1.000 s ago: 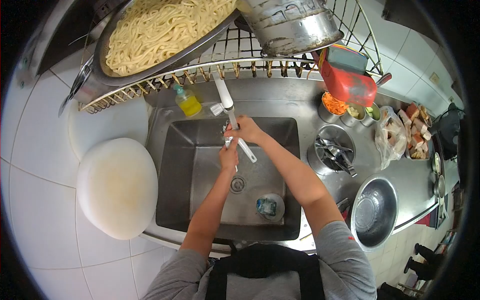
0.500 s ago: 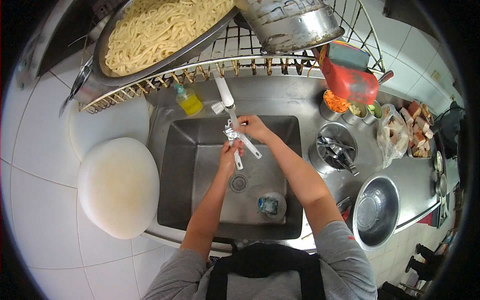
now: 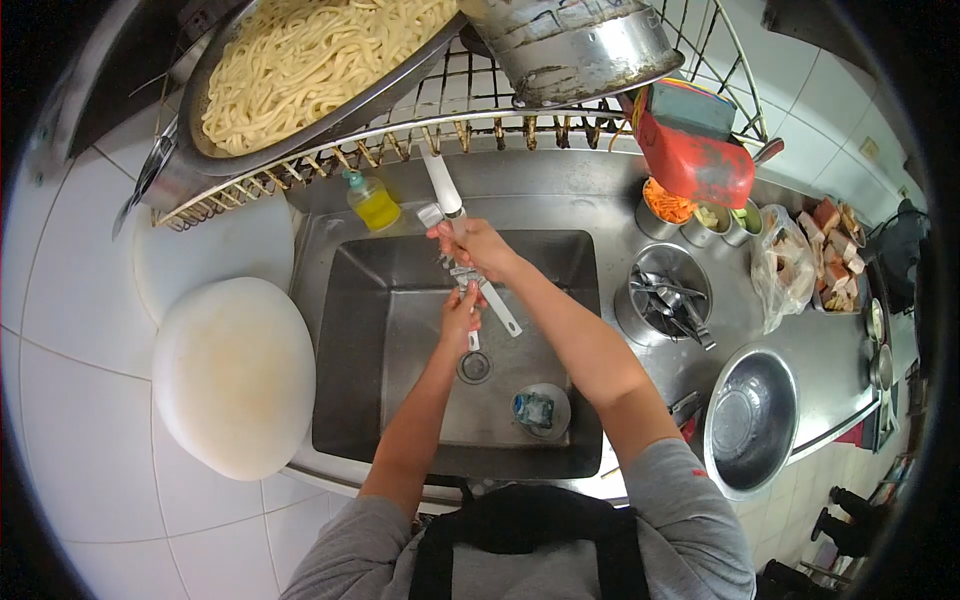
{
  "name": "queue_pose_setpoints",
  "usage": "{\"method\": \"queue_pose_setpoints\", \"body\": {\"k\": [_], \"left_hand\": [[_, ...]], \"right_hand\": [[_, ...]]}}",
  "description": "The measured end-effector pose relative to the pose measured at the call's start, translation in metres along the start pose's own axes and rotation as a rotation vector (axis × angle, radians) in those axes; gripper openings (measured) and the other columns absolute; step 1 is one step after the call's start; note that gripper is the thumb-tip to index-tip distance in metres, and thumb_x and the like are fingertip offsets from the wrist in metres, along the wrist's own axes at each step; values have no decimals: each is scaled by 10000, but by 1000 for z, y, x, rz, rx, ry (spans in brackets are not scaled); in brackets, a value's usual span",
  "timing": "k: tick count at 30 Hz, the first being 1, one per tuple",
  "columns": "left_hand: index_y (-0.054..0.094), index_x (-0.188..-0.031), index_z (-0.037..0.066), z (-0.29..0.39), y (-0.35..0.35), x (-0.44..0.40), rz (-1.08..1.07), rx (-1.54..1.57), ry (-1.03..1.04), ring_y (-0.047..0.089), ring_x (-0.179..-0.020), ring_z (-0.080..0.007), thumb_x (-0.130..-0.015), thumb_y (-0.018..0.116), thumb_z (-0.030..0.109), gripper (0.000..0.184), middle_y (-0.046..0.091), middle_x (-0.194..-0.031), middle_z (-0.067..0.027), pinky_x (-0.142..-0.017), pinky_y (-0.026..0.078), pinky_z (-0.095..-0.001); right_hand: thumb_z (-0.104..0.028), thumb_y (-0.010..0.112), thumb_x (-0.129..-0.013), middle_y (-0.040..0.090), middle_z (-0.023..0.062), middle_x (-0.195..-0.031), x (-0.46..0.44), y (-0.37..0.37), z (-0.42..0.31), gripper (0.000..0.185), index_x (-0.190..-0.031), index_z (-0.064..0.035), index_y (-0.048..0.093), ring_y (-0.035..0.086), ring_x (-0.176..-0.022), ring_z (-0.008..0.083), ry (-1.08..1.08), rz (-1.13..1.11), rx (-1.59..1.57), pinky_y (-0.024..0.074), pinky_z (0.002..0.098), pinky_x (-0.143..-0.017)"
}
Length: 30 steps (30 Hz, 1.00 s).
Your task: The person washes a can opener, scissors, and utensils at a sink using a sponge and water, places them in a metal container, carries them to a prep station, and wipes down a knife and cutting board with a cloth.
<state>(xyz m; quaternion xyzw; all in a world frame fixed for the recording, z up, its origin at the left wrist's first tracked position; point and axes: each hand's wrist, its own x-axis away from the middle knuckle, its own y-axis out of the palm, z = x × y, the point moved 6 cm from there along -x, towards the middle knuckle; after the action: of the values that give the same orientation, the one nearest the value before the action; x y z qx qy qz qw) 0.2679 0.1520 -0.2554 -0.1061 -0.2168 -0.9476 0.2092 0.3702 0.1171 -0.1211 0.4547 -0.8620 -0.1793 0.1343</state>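
My left hand (image 3: 460, 313) is closed around several shiny metal utensils with long flat handles (image 3: 499, 309), each with a hole at the end. Their heads are partly covered by my hands, so I cannot tell their exact kind. Just above them, my right hand (image 3: 478, 248) is under the spout of the white tap (image 3: 441, 185), its fingers stretched to the left and partly hidden. Both hands are over the steel sink (image 3: 340, 380). A plastic dish (image 3: 555, 425) with a blue-green scrubber (image 3: 533, 410) sits on the sink floor.
Right of the sink stand a metal pot of utensils (image 3: 664, 296), a large steel bowl (image 3: 752, 425) and tins of cut vegetables (image 3: 668, 206). A soap bottle (image 3: 374, 203) stands behind. Above hangs a wire rack (image 3: 480, 90) with a noodle basin (image 3: 320, 75). White boards (image 3: 235, 378) lie left.
My right hand has moved up and left from the utensils to beneath the tap spout, its fingers loosening. My left hand still grips the utensils, with little movement.
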Motion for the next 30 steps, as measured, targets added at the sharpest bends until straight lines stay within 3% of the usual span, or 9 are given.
{"method": "queue_pose_setpoints", "body": {"k": [4, 7, 10, 14, 16, 18, 24, 27, 30], "left_hand": [[508, -983, 120, -1, 0, -1, 26, 183, -8, 309, -419, -32, -990, 509, 418, 297, 565, -788, -24, -386, 246, -196], [509, -1016, 124, 6, -2, -2, 68, 190, 32, 342, -432, -46, -1003, 480, 409, 287, 569, -797, -31, -394, 278, -202], [533, -1069, 127, 16, -2, -3, 92, 106, 39, 398, -473, -60, -1009, 479, 367, 252, 584, -820, -33, -421, 329, -209], [554, -1145, 120, 26, -1, -20, -8, -131, 166, 486, -585, -70, -1005, 494, 300, 236, 610, -862, -32, -509, 417, -229], [560, -1154, 106, 33, 5, -24, -57, -292, 187, 522, -647, -74, -996, 512, 273, 234, 622, -885, -32, -567, 454, -242], [564, -1135, 86, 34, 8, -25, -56, -490, 133, 552, -709, -77, -981, 541, 250, 226, 633, -907, -31, -627, 484, -258], [540, -1154, 58, 33, 5, -13, -6, -732, 530, 629, -846, -134, -945, 610, 208, 266, 648, -971, -49, -702, 529, -296], [528, -1165, 44, 24, -2, -11, -46, -296, 118, 645, -932, -198, -955, 586, 182, 258, 640, -1000, -70, -730, 558, -335], [521, -1144, 36, 25, -7, -11, -28, -38, 133, 642, -1000, -254, -963, 563, 151, 218, 625, -1039, -104, -739, 582, -382]], "right_hand": [[-141, 556, -924, 544, 33, -607, -19, -6, 16, 175, -831, -20, 643, 475, -527, 86, 59, 84, -91, 372, 242, -488], [-206, 600, -887, 588, 73, -652, -14, -14, 5, 210, -868, -5, 654, 571, -584, 186, -57, 268, 431, 454, 307, -554], [-282, 656, -851, 649, 125, -750, -21, -26, 12, 285, -965, -21, 667, 646, -708, 302, -588, 161, 984, 509, 383, -672], [-343, 714, -798, 686, 127, -875, 8, -39, 26, 416, -1128, -101, 639, 677, -831, 308, -245, 330, 1238, 518, 410, -764], [-374, 739, -768, 689, 118, -886, 21, -47, 20, 508, -1198, -139, 605, 680, -831, 292, 22, 289, 1198, 517, 417, -760], [-352, 750, -753, 680, 130, -867, 12, -67, 31, 548, -1224, -143, 562, 680, -837, 299, -24, 273, 1194, 516, 427, -756], [-271, 802, -705, 664, 174, -927, 15, -52, 26, 674, -1263, -150, 444, 663, -899, 354, -19, 166, 1048, 500, 429, -808], [-301, 814, -699, 643, 210, -1028, 10, -46, 31, 728, -1278, -122, 411, 634, -1001, 384, -66, 115, 1001, 484, 439, -851], [-378, 818, -697, 589, 245, -1161, 9, -44, 42, 834, -1327, -55, 378, 586, -1103, 400, -173, 78, 765, 468, 449, -897]]}}
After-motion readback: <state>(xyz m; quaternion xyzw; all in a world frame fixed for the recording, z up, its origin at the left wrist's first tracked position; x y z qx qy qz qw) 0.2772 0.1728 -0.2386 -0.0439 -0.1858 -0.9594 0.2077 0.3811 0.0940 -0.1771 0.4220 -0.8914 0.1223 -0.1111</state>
